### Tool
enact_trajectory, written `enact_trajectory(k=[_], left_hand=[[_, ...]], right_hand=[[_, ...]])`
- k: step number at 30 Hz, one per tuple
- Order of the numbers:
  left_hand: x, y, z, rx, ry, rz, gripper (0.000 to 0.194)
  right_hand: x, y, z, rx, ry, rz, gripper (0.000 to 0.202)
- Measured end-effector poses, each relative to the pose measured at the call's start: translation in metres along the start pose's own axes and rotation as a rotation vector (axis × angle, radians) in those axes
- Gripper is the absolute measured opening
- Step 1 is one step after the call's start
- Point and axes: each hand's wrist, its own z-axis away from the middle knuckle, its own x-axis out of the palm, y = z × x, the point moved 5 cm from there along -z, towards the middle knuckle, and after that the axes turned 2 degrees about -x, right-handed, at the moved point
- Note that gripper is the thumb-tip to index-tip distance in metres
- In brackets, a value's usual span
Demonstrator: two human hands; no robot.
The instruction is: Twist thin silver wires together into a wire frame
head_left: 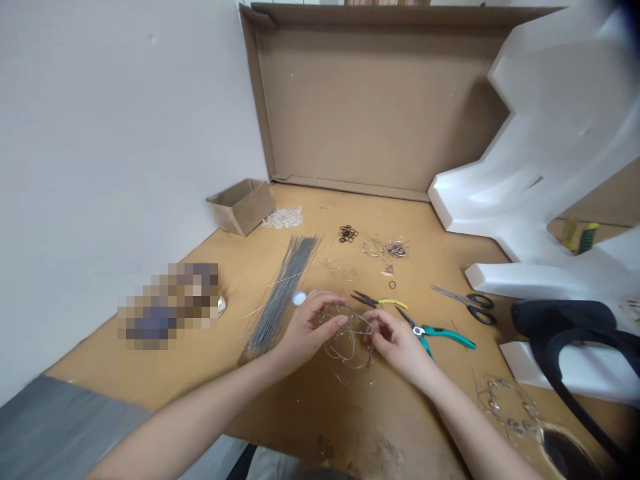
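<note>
One bent-wire piece [353,343] is located between the left hand [313,325] and the right hand [397,343], over one worktop [300,420]. Left grip: thumb and fingers clasping the wire. Right grip: fingertips pinching its right edge. Two pliers lie near the right hand: one yellow-handled pair [369,300], one teal-handled pair [419,331]. One pair of scissors [469,303] lies farther right. One bundle of straight wires [285,293] lies left of the piece.
</note>
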Motion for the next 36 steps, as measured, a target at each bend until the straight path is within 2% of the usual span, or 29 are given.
enact_trajectory(k=[3,7,11,16,19,26,30,32,36], left_hand=[[-0.002,0.003,0.0,0.02,0.008,0.001,0.021],[-0.005,0.008,0.001,0.085,0.041,-0.054,0.02],[-0.002,0.013,0.004,0.222,0.048,-0.215,0.024],[0.009,0.014,0.013,0.453,0.056,-0.412,0.032],[0.016,0.011,0.017,0.536,0.031,-0.476,0.035],[0.02,0.0,0.017,0.509,-0.044,-0.526,0.03],[0.02,-0.006,0.014,0.442,-0.103,-0.469,0.027],[0.021,-0.009,0.012,0.402,-0.13,-0.439,0.026],[0.018,-0.008,0.01,0.374,-0.134,-0.376,0.026]], right_hand=[[0.001,-0.004,0.001,-0.008,-0.022,0.062,0.021],[0.002,-0.009,0.004,-0.026,-0.054,0.155,0.029],[0.003,-0.015,0.005,-0.052,-0.063,0.193,0.036],[0.006,-0.018,0.004,-0.029,-0.12,0.107,0.042],[0.008,-0.013,0.004,-0.013,-0.151,-0.019,0.046],[0.011,0.003,0.006,0.13,-0.22,-0.322,0.054],[0.011,0.007,0.008,0.282,-0.224,-0.34,0.06],[0.012,0.008,0.009,0.284,-0.245,-0.284,0.058],[0.012,0.007,0.01,0.17,-0.273,-0.16,0.05]])
